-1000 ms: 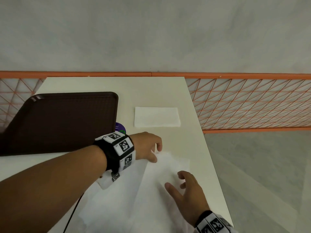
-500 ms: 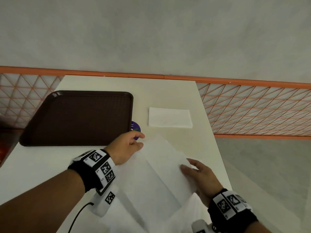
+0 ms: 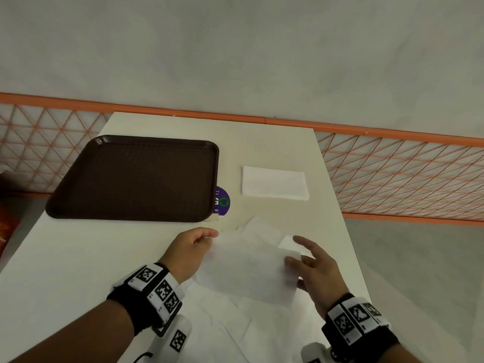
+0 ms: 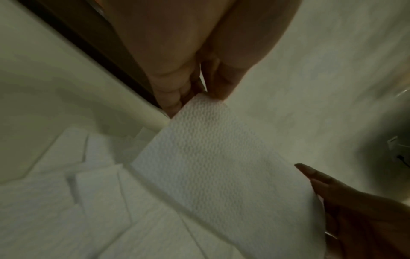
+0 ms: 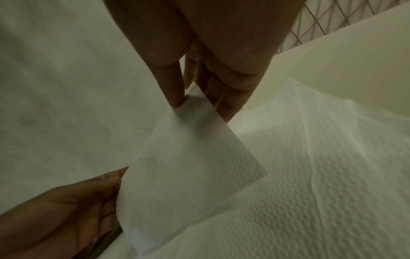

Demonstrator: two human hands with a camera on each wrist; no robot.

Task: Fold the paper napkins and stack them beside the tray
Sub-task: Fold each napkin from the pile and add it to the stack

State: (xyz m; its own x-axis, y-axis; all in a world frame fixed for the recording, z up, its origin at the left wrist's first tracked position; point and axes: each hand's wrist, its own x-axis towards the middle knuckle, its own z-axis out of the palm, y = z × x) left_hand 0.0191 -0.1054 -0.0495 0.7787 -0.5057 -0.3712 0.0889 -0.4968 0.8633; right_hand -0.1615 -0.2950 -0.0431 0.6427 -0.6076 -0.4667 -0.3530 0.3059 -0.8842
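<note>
Two hands now hold one napkin up off the table, in front of the tray; half a second ago it lay flatter under them. Judgement: fold in progress. Left hand pinches the end nearer the tray; right hand pinches the far end, other fingers spread. Folded napkin lies right of the tray. Loose napkins lie below the held one.

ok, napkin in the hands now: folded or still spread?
Folded over, not yet flat. The held napkin hangs doubled between the left hand and right hand, each pinching an end, lifted off the unfolded napkins.
</note>
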